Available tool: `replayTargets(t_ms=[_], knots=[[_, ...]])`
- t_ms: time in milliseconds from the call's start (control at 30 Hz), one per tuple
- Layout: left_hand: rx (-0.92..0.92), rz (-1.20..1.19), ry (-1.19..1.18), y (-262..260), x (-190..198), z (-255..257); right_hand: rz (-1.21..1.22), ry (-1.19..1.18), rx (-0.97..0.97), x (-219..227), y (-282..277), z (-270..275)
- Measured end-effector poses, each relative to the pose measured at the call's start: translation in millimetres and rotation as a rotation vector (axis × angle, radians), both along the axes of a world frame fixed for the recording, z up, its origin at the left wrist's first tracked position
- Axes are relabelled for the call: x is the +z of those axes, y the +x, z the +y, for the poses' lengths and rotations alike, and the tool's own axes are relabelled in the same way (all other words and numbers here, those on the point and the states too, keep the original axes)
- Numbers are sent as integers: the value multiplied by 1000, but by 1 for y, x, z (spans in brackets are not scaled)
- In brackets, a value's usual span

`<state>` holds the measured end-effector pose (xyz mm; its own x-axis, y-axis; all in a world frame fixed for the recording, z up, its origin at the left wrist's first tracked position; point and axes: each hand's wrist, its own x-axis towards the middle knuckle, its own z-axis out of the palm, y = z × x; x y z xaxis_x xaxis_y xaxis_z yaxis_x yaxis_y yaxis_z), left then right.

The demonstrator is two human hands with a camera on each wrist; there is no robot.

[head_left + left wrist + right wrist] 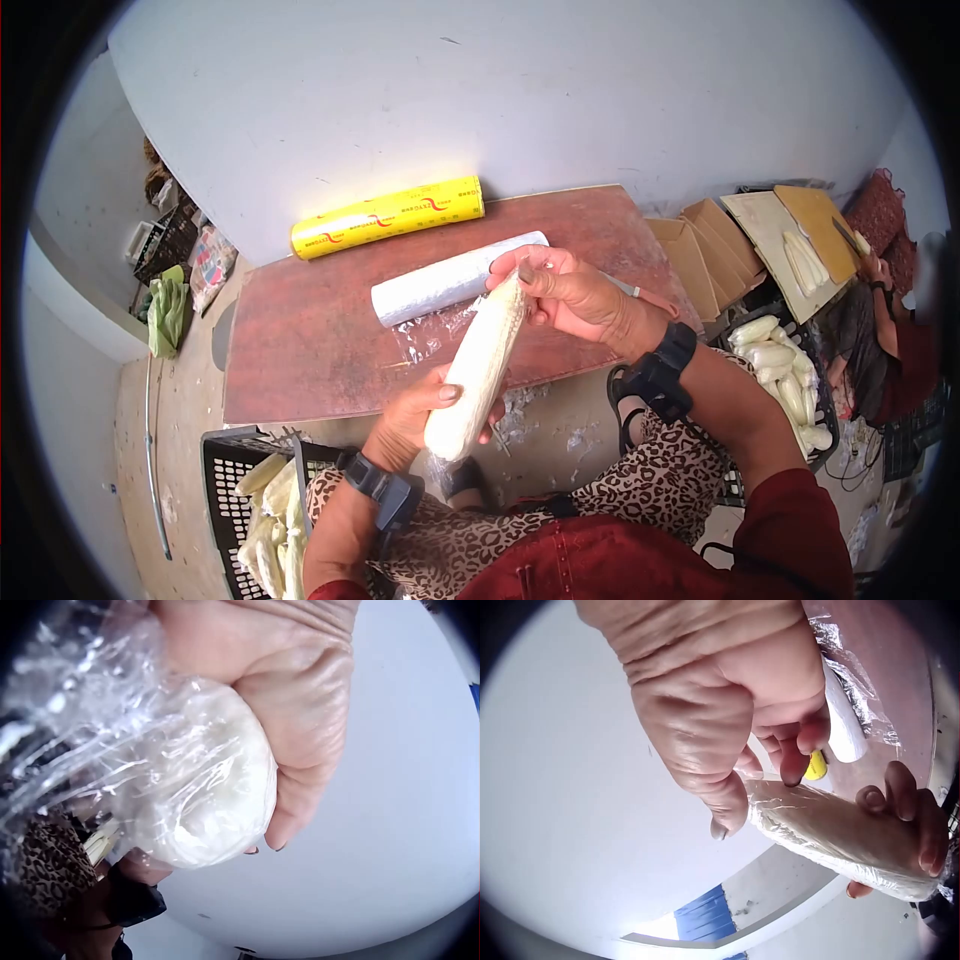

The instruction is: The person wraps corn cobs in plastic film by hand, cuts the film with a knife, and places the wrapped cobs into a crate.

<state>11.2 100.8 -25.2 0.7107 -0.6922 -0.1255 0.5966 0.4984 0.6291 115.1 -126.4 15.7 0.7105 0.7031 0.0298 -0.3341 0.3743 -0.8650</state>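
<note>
A pale ear of corn (pixel 478 370) in clear cling film is held slantwise over the table's front edge. My left hand (pixel 408 412) grips its thick lower end, thumb on top and fingers beneath. Loose film (pixel 97 750) trails off that end in the left wrist view. At the narrow upper tip, my right hand (pixel 590 305) pinches the wrapped corn between thumb and fingers. The right wrist view shows the thumb (pixel 727 814) beside the tip, where the film is bunched. Behind the corn lies a white roll of film (pixel 450 280) with a loose sheet hanging from it.
On the reddish table (pixel 300 340) a yellow printed roll (pixel 390 217) lies against the wall. Black crates of corn stand left (pixel 225 500) and right (pixel 825 440). Cardboard (pixel 705 250) leans beyond the table's right edge. Another person (pixel 885 330) works at a board (pixel 785 250) far right.
</note>
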Motion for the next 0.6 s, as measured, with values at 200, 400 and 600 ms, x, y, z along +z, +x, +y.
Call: replayTargets(t_ms=[200,400,600], knots=[[26,-38,161,-4,-13,2,-22,-46,-131,-8,12,-4],[23,-95,309,-6,-10,-4,-124,-240,-216,-5,20,-8],[32,-136,366,-2,-4,-4,-116,-368,-289,2,29,-13]])
